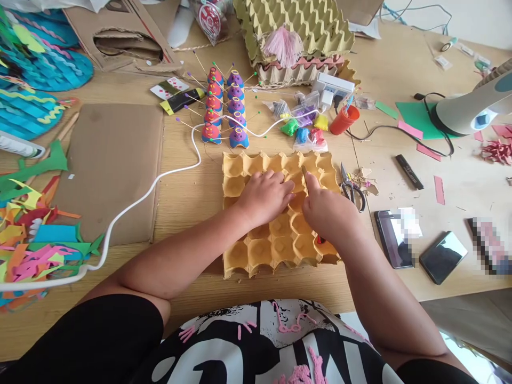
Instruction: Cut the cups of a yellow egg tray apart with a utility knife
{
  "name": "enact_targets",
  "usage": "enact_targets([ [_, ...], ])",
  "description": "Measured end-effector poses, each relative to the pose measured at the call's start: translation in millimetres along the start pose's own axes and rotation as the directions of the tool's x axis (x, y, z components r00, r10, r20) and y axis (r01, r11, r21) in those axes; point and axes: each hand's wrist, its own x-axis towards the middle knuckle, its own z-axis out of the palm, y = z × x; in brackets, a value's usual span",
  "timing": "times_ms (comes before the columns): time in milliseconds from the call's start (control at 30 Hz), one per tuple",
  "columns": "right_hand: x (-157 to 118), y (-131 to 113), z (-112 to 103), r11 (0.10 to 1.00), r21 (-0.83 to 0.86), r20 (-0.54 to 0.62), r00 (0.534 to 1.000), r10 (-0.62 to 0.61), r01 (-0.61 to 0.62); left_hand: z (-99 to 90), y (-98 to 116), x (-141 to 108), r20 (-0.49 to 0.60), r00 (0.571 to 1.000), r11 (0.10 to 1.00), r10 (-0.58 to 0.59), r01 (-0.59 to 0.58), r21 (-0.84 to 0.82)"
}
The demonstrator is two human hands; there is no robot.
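A yellow-brown cardboard egg tray (280, 248) lies flat on the table in front of me. My left hand (269, 194) presses down on its middle, the fingers curled over the ridges between the cups. Just to the right, my right hand (326, 210) is closed around what looks like a knife (304, 170), index finger stretched along its top. Only the thin tip and a bit of red under the palm show; the rest is hidden by the hand. Black-handled scissors (352, 193) lie beside the tray's right edge.
Painted egg-cup figures with pins (214, 104) stand in two rows behind the tray. A white cable (136, 200) crosses the left side, over a cardboard sheet (116, 165). Stacked egg trays (296, 32), a red cup (344, 118), a phone (394, 240) and paper scraps (36, 234) surround the area.
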Motion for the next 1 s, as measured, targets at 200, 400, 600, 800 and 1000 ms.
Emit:
enact_targets([
  [200, 10.7, 0.5, -0.3, 0.999, 0.032, -0.031, 1.0, -0.004, 0.005, -0.3, -0.4, -1.3, -0.015, 1.0, 1.0, 0.011, -0.01, 0.008],
  [400, -9.9, 8.5, 11.7, 1.0, 0.004, -0.019, 1.0, -0.014, 0.015, -1.9, 0.8, -0.4, 0.002, 1.0, 1.0, 0.003, -0.003, -0.018],
  [600, -7.7, 3.4, 2.9, 1.0, -0.002, 0.015, 1.0, -0.018, 0.019, -1.3, 0.6, -0.1, 0.007, 1.0, 1.0, 0.0, 0.0, -0.013],
  [800, 12.3, -1.0, -8.6, 0.999, 0.047, 0.01, 1.0, -0.009, 0.008, -0.1, 0.7, -0.3, -0.014, 1.0, 1.0, 0.007, -0.007, 0.006],
  [1000, 3.0, 2.4, 1.6, 0.999, 0.027, -0.044, 0.999, -0.015, 0.016, -2.0, 0.8, -0.3, -0.012, 1.0, 1.0, 0.011, -0.011, -0.002],
])
